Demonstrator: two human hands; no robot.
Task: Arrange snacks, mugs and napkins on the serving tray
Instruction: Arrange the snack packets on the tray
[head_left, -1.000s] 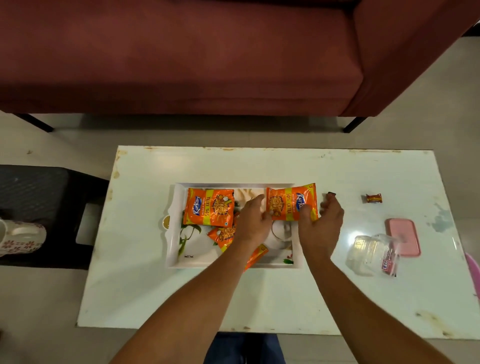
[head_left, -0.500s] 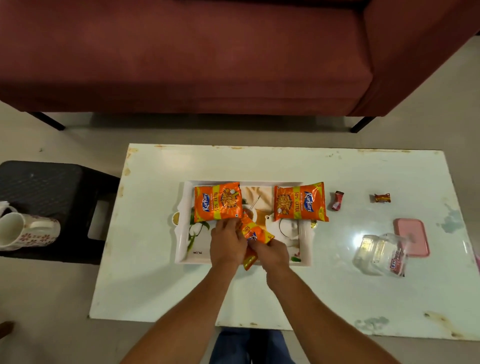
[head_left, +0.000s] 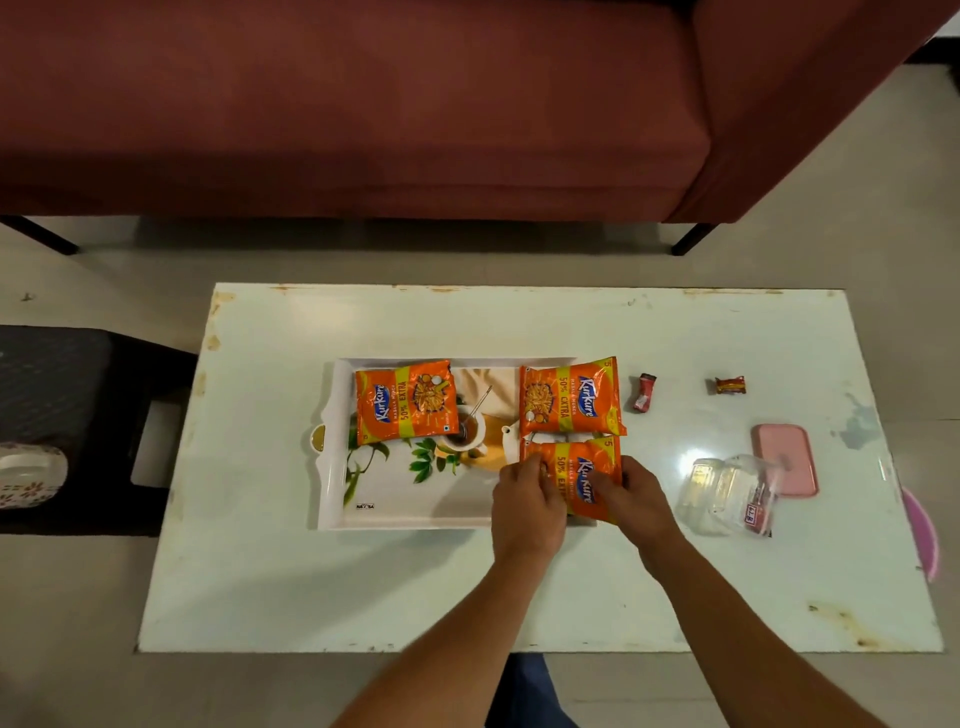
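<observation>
A white serving tray (head_left: 395, 512) with a printed teacup picture lies mid-table. Two orange snack packets rest flat on it: one at the back left (head_left: 406, 401), one at the back right (head_left: 571, 397). A third orange packet (head_left: 574, 470) lies at the tray's front right corner. My left hand (head_left: 527, 501) grips its left edge and my right hand (head_left: 631, 493) grips its right edge. A flowered mug (head_left: 31, 475) sits on the black stool at far left, partly cut off.
Two small wrapped candies lie right of the tray, a red one (head_left: 645, 393) and a brown one (head_left: 729, 385). A clear plastic box (head_left: 727, 493) and its pink lid (head_left: 784, 460) sit further right. A red sofa (head_left: 363, 104) stands behind the table.
Both hands left the back right packet, picked up the third packet near the tray's middle front, and carried it right to the front right corner.
</observation>
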